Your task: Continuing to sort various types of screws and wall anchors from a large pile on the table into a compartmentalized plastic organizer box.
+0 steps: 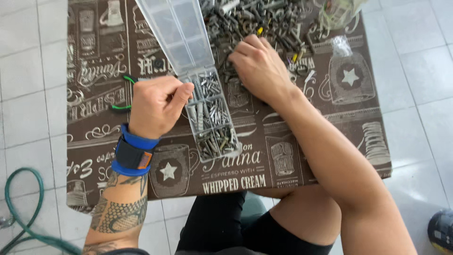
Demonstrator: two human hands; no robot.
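Clear plastic box (213, 118) on the counter (292, 156), lid open, holds sorted screws. Left hand (155, 106) pinches closed at its edge; right hand (259, 66) rests curled in the loose pile (264, 21).

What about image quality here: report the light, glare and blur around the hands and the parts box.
Head view: even, soft daylight with faint shadows; mild sheen on the clear organiser box lid; left hand and right hand reasonably sharp; the heap of screws is too fine to resolve singly; frame edges bow slightly.

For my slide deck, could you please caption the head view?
Left hand at a clear compartment box of screws; right hand in a loose hardware pile.
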